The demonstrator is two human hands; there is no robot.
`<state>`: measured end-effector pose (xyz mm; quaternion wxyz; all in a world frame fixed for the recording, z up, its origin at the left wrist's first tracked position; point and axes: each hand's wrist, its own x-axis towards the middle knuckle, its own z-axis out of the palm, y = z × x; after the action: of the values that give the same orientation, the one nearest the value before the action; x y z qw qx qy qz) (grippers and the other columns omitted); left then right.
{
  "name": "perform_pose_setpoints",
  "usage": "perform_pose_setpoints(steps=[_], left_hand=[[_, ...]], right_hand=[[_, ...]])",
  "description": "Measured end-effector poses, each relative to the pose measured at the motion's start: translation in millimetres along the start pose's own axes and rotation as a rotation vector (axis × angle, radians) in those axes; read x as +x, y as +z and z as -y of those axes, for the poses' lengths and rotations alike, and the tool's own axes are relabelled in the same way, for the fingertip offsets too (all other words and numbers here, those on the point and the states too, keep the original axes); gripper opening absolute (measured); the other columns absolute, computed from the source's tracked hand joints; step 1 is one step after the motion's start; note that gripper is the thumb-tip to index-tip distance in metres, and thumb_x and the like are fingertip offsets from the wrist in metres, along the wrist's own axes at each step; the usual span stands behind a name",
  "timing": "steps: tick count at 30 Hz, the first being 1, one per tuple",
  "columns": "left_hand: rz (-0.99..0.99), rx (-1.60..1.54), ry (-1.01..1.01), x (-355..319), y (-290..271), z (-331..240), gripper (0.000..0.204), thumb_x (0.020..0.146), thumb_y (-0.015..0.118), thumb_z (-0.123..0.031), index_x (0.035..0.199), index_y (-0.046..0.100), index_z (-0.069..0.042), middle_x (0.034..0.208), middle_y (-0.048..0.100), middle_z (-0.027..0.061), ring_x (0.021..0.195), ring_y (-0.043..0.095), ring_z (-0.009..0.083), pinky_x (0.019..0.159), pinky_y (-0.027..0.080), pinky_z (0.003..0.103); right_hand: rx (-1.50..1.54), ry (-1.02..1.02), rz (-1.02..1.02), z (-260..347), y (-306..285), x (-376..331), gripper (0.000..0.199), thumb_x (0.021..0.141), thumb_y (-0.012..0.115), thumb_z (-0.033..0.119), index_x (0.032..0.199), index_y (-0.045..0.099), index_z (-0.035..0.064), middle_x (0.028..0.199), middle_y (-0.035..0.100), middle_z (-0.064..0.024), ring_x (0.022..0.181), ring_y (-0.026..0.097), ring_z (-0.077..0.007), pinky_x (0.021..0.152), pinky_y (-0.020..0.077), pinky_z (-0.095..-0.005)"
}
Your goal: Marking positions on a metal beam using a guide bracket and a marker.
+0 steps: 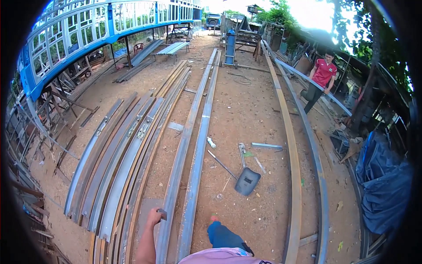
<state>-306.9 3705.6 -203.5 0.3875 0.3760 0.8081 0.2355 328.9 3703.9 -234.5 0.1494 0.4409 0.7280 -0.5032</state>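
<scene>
Head view: left hand [154,217] wrapped around a small dark metal piece [164,214] beside a long grey steel beam [174,187]

Fingers are curled firmly around the piece at the beam's left edge; the right hand is out of view, so how it stands I cannot tell. Handling this well likely calls for a secure grip, fingertips kept clear of the steel edges, and the piece held square to the beam so that it does not slip or scrape.

The piece juts from the right side of the fist, over or against the beam's near stretch; whether the two touch is unclear. Right of that beam, apart from it, runs a second blue-grey steel beam [198,167]. Left of the hand lies a row of grey and rusty steel channels [119,189]. Farther off, a dark grey hand-held welding shield [247,181] lies on brown soil [263,220]. Beyond, a person in a red shirt [325,72] holds a long pale metal bar [339,104], and a tall blue gas cylinder [230,47] stands upright.
</scene>
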Motion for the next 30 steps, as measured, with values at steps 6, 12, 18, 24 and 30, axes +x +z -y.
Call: perform_pose_setpoints(steps=[6,12,18,24,30], left_hand=[[0.597,0.645,-0.118,75.8,74.1,11.2,0.038,0.076,0.077,-0.026,0.111,0.079,-0.011,0.108,0.076,0.0159,0.091,0.072,0.0324,0.085,0.057,0.038],[0.429,0.648,0.066,351.6,114.4,-132.6,0.045,0.077,0.076,-0.028,0.117,0.074,-0.007,0.113,0.074,0.0192,0.099,0.071,0.0326,0.087,0.057,0.04],[0.312,0.709,0.15,552.9,141.8,-208.6,0.054,0.079,0.075,-0.031,0.125,0.069,-0.003,0.119,0.071,0.0232,0.109,0.069,0.0327,0.091,0.056,0.041],[0.235,0.243,-0.187,863.3,146.8,-541.9,0.035,0.059,0.074,-0.017,0.094,0.08,-0.011,0.1,0.075,0.0219,0.098,0.072,0.039,0.086,0.058,0.045],[-0.013,0.137,0.237,1161.4,124.9,-837.9,0.043,0.073,0.069,-0.019,0.114,0.076,-0.012,0.104,0.074,0.0227,0.099,0.072,0.0379,0.088,0.056,0.046]], right_hand=[[0.098,-0.12,-0.028,-5.5,-246.6,150.5,0.036,0.08,0.069,0.027,0.104,0.074,0.0003,0.101,0.073,-0.0248,0.096,0.072,-0.0406,0.085,0.0573,-0.0497],[0.078,-0.126,-0.041,-56.3,-511.3,280.4,0.036,0.081,0.067,0.026,0.106,0.073,-0.0003,0.104,0.072,-0.0255,0.098,0.072,-0.0421,0.087,0.0566,-0.0507],[0.149,-0.083,0.072,-83.4,-703.7,397.0,0.037,0.082,0.066,0.024,0.108,0.072,-0.0009,0.106,0.072,-0.0263,0.1,0.071,-0.0436,0.089,0.056,-0.0517],[0.276,-0.02,0.185,-98.4,-879.2,480.1,0.037,0.083,0.064,0.023,0.11,0.071,-0.0015,0.109,0.071,-0.027,0.102,0.07,-0.0451,0.09,0.0553,-0.0527],[0.555,-0.054,0.071,-118.9,-1025.7,660.3,0.038,0.084,0.063,0.022,0.112,0.07,-0.0022,0.112,0.07,-0.0277,0.104,0.069,-0.0465,0.092,0.0547,-0.0536]])
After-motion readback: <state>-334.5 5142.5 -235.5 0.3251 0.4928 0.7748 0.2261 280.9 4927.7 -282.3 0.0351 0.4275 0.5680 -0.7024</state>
